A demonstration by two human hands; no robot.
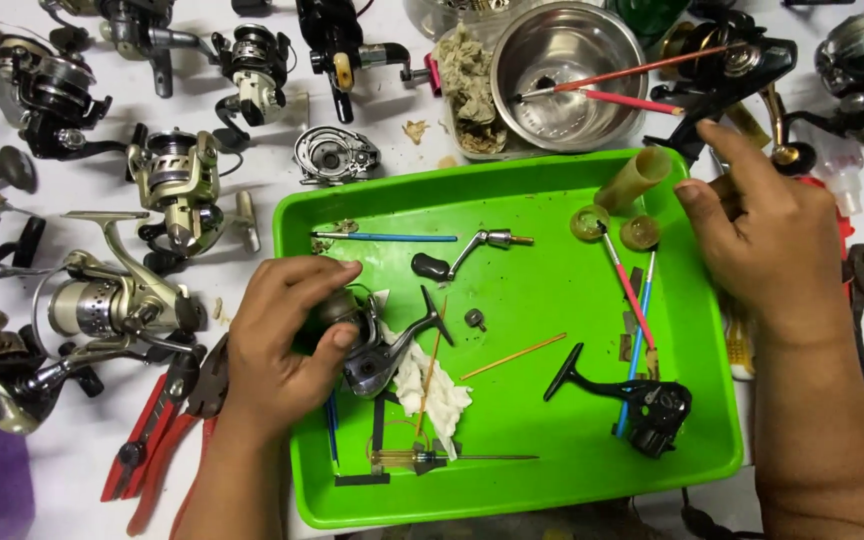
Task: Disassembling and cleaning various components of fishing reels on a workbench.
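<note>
We are closing our left hand (282, 345) around a dark fishing reel (372, 350) at nine o'clock on the green tray (512, 180), fingers curled over its top and thumb pressing its side, just inside the tray's left rim. Our right hand (762, 245) is hovering half open and holding nothing at the tray's right rim near two o'clock, fingers pointing toward a black reel (727, 70) beyond. Bare green floor is lying at the tray's centre, between a crank handle (467, 250) at twelve and a black reel frame (642, 395) at four.

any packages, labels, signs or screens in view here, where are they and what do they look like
None that can be made out: no package, label, sign or screen shows. The green tray and white table hold only fishing reels, reel parts and hand tools.
</note>
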